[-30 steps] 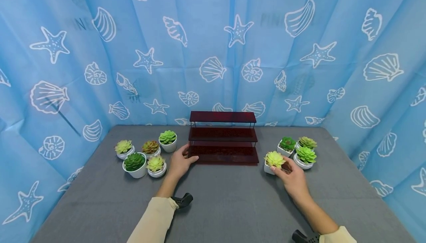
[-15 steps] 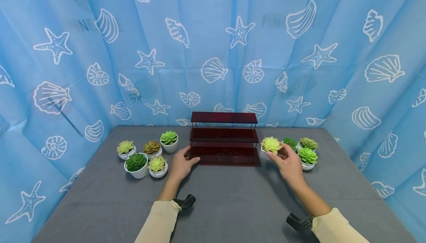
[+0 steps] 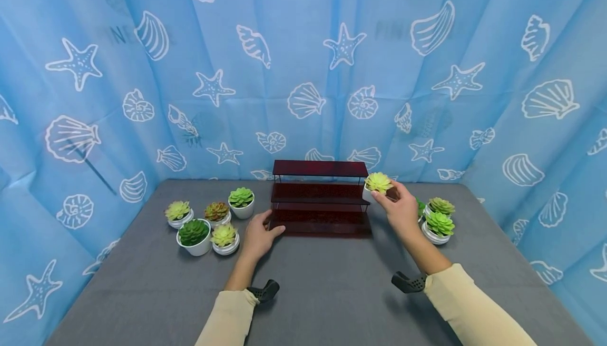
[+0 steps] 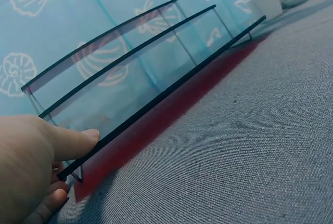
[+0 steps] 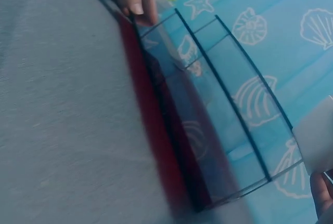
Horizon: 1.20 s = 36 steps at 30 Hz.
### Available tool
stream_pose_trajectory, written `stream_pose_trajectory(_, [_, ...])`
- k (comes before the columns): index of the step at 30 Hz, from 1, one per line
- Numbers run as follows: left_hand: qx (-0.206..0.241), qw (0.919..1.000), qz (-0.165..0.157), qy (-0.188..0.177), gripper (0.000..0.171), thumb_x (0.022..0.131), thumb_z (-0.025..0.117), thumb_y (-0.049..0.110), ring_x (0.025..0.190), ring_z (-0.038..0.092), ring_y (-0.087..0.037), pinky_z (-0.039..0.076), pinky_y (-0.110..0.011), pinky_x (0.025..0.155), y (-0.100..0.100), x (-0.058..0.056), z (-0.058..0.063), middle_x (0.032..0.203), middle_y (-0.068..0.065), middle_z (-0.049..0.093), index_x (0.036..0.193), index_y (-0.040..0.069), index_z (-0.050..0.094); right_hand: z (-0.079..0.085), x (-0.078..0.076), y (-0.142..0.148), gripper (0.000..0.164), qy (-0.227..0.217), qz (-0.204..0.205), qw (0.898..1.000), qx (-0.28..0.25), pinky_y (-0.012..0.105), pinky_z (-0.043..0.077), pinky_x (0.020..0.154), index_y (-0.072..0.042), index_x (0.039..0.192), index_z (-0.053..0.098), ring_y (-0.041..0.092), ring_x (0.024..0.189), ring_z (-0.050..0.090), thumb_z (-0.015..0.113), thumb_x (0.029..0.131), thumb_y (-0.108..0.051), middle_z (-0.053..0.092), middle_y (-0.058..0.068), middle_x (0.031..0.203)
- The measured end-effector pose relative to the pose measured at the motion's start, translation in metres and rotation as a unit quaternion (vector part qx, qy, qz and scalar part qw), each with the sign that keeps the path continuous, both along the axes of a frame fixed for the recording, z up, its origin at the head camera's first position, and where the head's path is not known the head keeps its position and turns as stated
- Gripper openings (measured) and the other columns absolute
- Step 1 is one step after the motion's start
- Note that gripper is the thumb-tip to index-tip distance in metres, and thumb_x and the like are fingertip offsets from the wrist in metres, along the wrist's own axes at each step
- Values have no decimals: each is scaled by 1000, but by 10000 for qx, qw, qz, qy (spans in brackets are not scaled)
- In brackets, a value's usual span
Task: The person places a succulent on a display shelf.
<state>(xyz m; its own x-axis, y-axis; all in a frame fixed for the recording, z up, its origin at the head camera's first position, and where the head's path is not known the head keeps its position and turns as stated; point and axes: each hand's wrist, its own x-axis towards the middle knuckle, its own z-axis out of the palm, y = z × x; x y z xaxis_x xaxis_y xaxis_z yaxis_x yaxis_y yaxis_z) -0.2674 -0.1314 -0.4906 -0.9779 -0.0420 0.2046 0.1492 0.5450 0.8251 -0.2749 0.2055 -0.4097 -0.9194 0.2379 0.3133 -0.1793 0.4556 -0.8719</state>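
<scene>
A dark red three-tier display stand (image 3: 320, 193) stands at the back middle of the grey table. My left hand (image 3: 258, 236) grips the left end of its lowest tier; in the left wrist view the thumb (image 4: 78, 143) lies over the tier's edge and fingers curl below. My right hand (image 3: 400, 206) pinches a yellow-green potted succulent (image 3: 378, 183) by its white pot, raised beside the right end of the stand's upper tiers. In the right wrist view only part of that white pot (image 5: 316, 135) and some fingertips show at the right edge.
Several potted succulents (image 3: 193, 232) are grouped on the left of the table. More potted succulents (image 3: 438, 225) stand at the right, one partly hidden behind my right hand. A blue shell-print curtain (image 3: 303, 72) hangs directly behind the table.
My right hand has lifted the yellow-green succulent off the table and carried it left and up towards the stand. The left hand stays on the stand.
</scene>
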Motion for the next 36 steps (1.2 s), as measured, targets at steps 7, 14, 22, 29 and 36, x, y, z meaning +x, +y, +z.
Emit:
stream_pose_trajectory(7, [-30, 10000, 5, 2, 60, 85, 76, 17, 112, 58, -38, 50, -47, 91, 1, 0, -1, 128, -24, 55, 136, -6, 52, 12, -24, -8, 63, -64, -231, 9997, 32, 41, 49, 90, 1, 140, 48, 31, 115, 58, 73, 89, -27, 61, 23, 124])
stream_pose_trajectory(14, [-30, 10000, 6, -9, 59, 86, 76, 18, 112, 58, -37, 49, -47, 91, -1, 0, -2, 129, -23, 55, 135, -5, 53, 18, -47, -14, 66, -134, -264, 9996, 28, 46, 46, 95, -2, 143, 45, 32, 120, 53, 72, 90, -31, 58, 22, 129])
stream_pose_trajectory(22, [-43, 10000, -2, -47, 59, 86, 76, 17, 111, 58, -38, 49, -48, 90, 0, 1, -2, 129, -24, 54, 135, -6, 52, 26, -64, -25, 63, -137, -338, 9991, -204, 45, 46, 96, 0, 141, 47, 32, 121, 54, 72, 90, -28, 58, 22, 130])
stream_pose_trajectory(29, [-1, 10000, -7, -40, 60, 85, 76, 17, 110, 58, -39, 50, -47, 90, 0, 1, 0, 129, -25, 54, 134, -6, 52, 26, -76, -30, 63, -151, -360, 9985, -371, 43, 46, 97, -2, 142, 47, 30, 122, 54, 72, 90, -25, 58, 21, 131])
stream_pose_trajectory(36, [-1, 10000, -25, -28, 59, 86, 76, 17, 112, 57, -38, 49, -47, 91, 0, 2, 1, 129, -24, 54, 135, -6, 52, 24, -84, -32, 61, -236, -258, 9990, -281, 42, 46, 97, -3, 142, 48, 29, 124, 52, 72, 90, -26, 56, 20, 134])
